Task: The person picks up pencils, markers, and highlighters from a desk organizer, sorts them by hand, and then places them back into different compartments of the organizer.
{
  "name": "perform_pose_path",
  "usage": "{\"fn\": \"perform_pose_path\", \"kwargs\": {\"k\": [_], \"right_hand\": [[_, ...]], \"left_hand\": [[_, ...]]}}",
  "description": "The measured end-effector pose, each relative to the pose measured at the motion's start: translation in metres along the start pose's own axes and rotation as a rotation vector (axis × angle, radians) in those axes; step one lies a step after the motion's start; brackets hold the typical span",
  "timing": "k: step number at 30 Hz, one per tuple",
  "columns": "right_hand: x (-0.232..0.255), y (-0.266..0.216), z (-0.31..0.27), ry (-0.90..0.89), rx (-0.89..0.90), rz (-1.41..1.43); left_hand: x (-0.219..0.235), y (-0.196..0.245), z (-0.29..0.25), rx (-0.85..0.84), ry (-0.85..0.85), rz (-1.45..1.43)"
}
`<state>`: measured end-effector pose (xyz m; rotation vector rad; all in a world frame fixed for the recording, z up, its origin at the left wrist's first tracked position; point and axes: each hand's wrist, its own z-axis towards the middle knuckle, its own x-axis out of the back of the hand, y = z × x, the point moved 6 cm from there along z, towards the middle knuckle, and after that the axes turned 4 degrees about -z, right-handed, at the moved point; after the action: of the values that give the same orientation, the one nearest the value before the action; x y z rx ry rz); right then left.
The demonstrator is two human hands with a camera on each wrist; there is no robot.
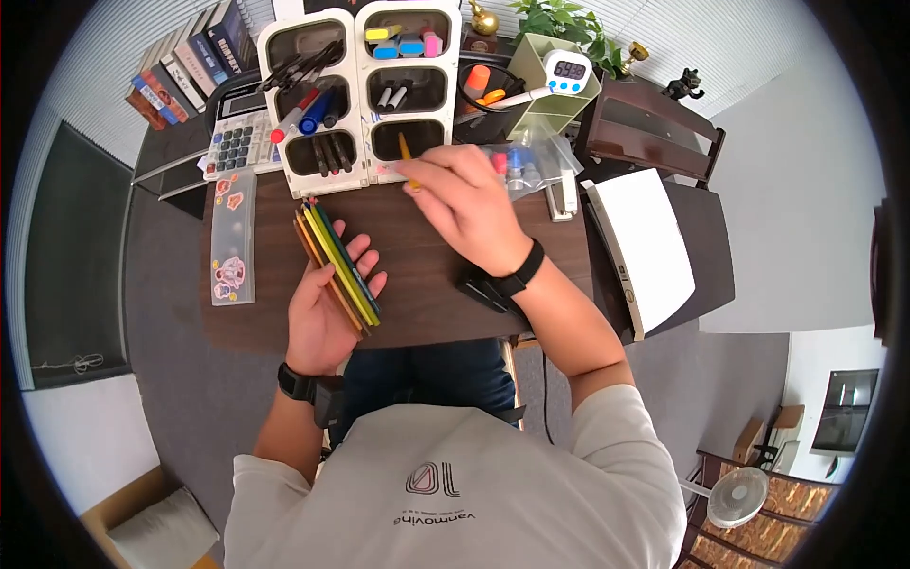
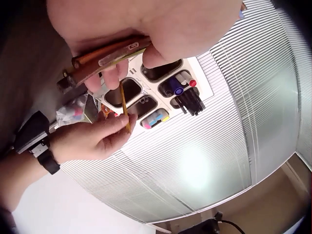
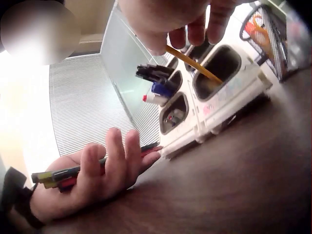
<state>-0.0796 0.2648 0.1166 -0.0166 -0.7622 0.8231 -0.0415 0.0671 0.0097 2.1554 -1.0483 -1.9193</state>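
Observation:
A bundle of coloured pencils (image 1: 338, 266) lies across the palm of my left hand (image 1: 324, 308), the thumb over it and the fingertips beyond it. My right hand (image 1: 469, 209) pinches a yellow-orange pencil (image 1: 405, 148), whose far end is at the lower right compartment of the white organizer (image 1: 361, 95). In the right wrist view that pencil (image 3: 195, 64) slants into the compartment opening. Black pens (image 1: 301, 66), blue and red markers (image 1: 318, 112), highlighters (image 1: 409, 45) and short dark pens (image 1: 332, 155) fill other compartments.
Left of the organizer are a calculator (image 1: 242, 142) and a clear stickered case (image 1: 233, 242). To its right are a mesh pen cup (image 1: 488, 90), a plastic bag of bottles (image 1: 531, 163), a stapler (image 1: 561, 197), a green holder with a timer (image 1: 567, 72) and a white binder (image 1: 645, 251).

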Motion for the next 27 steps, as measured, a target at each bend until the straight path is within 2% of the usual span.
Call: {"fn": "perform_pose_path", "kwargs": {"k": [2,8,12,14,17,18,20,25,27], "right_hand": [[-0.016,0.005,-0.001,-0.024,-0.033,0.016],[-0.033,0.007,0.006,-0.096,0.031,-0.092],[-0.034,0.004,0.007,-0.129,0.044,-0.122],[-0.028,-0.001,0.007,-0.048,0.076,-0.198],[-0.008,-0.021,0.004,-0.067,0.167,-0.098],[-0.007,-0.035,0.000,-0.101,0.253,-0.042],[-0.020,-0.050,-0.013,-0.326,0.328,0.118],[-0.035,-0.057,-0.028,-0.324,0.281,0.180],[-0.034,-0.057,-0.030,-0.410,0.327,0.108]], "left_hand": [[-0.001,0.000,0.000,0.005,0.002,0.003],[0.002,-0.001,0.001,0.019,-0.034,-0.031],[0.002,-0.001,0.001,0.011,-0.046,-0.057],[-0.001,0.000,0.001,0.004,-0.038,-0.047],[0.001,0.000,0.001,-0.014,-0.008,-0.023],[0.002,0.000,0.001,-0.017,0.000,-0.004],[-0.001,0.001,0.002,-0.029,-0.010,0.005],[-0.005,0.001,0.000,-0.041,-0.006,0.086],[-0.006,0.000,0.000,-0.039,0.006,0.120]]}}
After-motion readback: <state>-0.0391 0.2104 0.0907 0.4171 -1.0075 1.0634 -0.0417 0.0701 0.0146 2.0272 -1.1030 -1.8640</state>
